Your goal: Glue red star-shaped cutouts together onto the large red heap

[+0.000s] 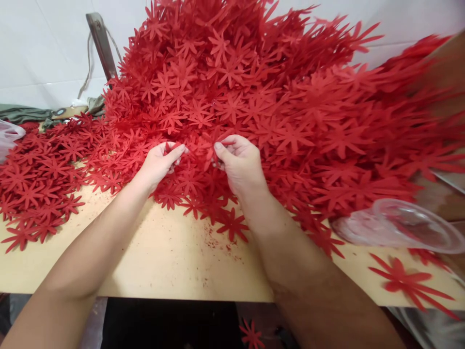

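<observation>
A: Head view. State of the hands?

B: Left hand (162, 160), near the middle of the frame: thumb and forefinger pinched together on a small red petal piece (175, 146). Right hand (242, 160), just right of centre: thumb and forefinger pinching a red cut-out flower (214, 140), its petals reaching past the fingertips

A: Why a pinch and not a fist?

B: My reading: the petals look thin and flexible, so a fingertip grip should part one layer without crushing the rest. The hands face each other with a narrow gap between them, presumably so both can work at one spot

A: Where is the stock?

B: The large heap (225, 68) fills the upper middle and right of the frame, leaning towards the pale wall (43, 58), perhaps to keep it high and within reach. A lower, darker pile (32, 179) lies at the left of the frame, on the desk (163, 257); possibly set apart on purpose, cannot confirm

A: Around that?

B: Red crumbs (220, 245) below the hands, likely shed from the cut edges. A clear plastic container (410, 228) lies at the right of the frame, beside the heap; its use cannot be told. One loose flower (399, 281) sits at lower right, near the desk edge, probably slipped from the heap
</observation>
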`<move>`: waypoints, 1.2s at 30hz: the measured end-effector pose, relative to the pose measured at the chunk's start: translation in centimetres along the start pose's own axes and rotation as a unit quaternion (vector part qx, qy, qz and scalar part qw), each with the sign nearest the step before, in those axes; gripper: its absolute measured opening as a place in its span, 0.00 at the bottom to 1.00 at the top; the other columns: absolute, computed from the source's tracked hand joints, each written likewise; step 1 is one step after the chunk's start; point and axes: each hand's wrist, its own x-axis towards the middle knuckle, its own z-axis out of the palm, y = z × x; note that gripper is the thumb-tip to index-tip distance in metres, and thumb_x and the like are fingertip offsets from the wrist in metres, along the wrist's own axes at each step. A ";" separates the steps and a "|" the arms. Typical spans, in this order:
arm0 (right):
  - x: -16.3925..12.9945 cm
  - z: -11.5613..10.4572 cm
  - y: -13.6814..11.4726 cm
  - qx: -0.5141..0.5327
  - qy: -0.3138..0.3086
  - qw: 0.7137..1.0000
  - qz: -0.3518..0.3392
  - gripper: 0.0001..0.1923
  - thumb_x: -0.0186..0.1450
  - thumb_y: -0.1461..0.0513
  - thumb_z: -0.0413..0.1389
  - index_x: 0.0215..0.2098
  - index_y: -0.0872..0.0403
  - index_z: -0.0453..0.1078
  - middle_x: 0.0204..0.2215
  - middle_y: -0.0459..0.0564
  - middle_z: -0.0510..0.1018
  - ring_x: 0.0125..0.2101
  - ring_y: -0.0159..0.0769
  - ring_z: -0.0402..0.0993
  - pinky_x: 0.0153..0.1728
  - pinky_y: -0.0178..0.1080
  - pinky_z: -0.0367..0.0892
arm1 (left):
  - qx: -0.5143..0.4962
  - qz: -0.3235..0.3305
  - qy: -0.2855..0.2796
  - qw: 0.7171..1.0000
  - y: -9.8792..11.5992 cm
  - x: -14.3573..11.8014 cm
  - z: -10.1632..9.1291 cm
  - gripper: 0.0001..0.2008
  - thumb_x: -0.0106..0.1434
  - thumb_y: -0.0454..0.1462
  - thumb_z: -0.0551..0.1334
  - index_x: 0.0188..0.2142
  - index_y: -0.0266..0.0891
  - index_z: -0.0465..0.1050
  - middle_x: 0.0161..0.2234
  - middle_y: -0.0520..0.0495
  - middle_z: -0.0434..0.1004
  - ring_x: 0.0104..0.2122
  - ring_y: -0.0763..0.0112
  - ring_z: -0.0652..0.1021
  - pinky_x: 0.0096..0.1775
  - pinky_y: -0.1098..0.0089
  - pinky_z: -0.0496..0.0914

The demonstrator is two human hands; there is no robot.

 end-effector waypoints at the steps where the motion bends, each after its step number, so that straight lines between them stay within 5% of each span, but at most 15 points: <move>1: -0.1 0.1 0.0 -0.013 -0.007 1.000 -0.008 0.12 0.54 0.61 0.61 0.24 0.51 0.59 0.15 0.37 0.63 0.16 0.23 0.58 0.18 0.30 0.57 | -0.004 0.002 0.007 1.000 0.1 0.0 0.1 0.08 0.62 0.36 0.60 0.28 0.35 0.68 0.16 0.58 0.60 0.16 0.85 0.58 0.20 0.79 0.51; 6: -0.8 0.2 0.2 -0.130 -0.026 0.988 -0.078 0.09 0.56 0.58 0.59 0.24 0.52 0.63 0.15 0.39 0.65 0.17 0.25 0.58 0.19 0.33 0.55 | -0.005 0.028 0.030 0.999 0.4 -0.6 1.0 0.05 0.58 0.36 0.64 0.31 0.35 0.71 0.19 0.57 0.64 0.19 0.84 0.63 0.24 0.78 0.58; 11: -1.6 0.3 -0.1 -0.297 -0.076 0.941 -0.145 0.09 0.60 0.58 0.54 0.24 0.52 0.64 0.17 0.42 0.67 0.20 0.28 0.60 0.25 0.36 0.56 | -0.008 0.031 0.006 0.999 0.0 -0.8 1.4 0.09 0.51 0.34 0.68 0.32 0.35 0.71 0.25 0.55 0.73 0.26 0.81 0.70 0.32 0.77 0.65; 16: -2.1 0.7 -0.9 -0.333 -0.091 0.925 -0.159 0.15 0.61 0.57 0.53 0.19 0.53 0.59 0.15 0.41 0.61 0.19 0.27 0.54 0.24 0.36 0.52 | 0.010 0.051 0.027 0.998 -0.8 -0.4 1.2 0.07 0.52 0.33 0.66 0.25 0.34 0.68 0.22 0.57 0.68 0.23 0.83 0.66 0.30 0.78 0.62; 22: -1.8 0.7 -0.3 -0.223 -0.094 0.958 -0.155 0.17 0.59 0.49 0.56 0.23 0.53 0.64 0.22 0.45 0.70 0.26 0.31 0.66 0.31 0.37 0.64 | 0.015 0.070 0.040 0.997 -0.9 -0.2 1.2 0.08 0.54 0.34 0.65 0.24 0.35 0.65 0.20 0.58 0.65 0.21 0.83 0.63 0.28 0.77 0.60; 27: -1.5 0.8 0.1 -0.055 -0.161 0.984 -0.057 0.23 0.48 0.45 0.64 0.33 0.51 0.68 0.35 0.46 0.76 0.36 0.33 0.73 0.43 0.39 0.70 | 0.013 0.052 0.057 0.997 -0.8 -0.1 1.0 0.14 0.54 0.37 0.66 0.21 0.37 0.61 0.17 0.59 0.60 0.18 0.84 0.59 0.24 0.76 0.56; 36: -1.0 0.6 0.6 -0.014 -0.106 0.994 -0.027 0.20 0.48 0.48 0.65 0.28 0.51 0.66 0.26 0.42 0.73 0.27 0.29 0.71 0.35 0.38 0.73 | 0.014 0.069 0.036 0.997 -0.8 -0.1 1.1 0.14 0.56 0.36 0.65 0.21 0.37 0.61 0.18 0.59 0.58 0.20 0.83 0.60 0.28 0.77 0.59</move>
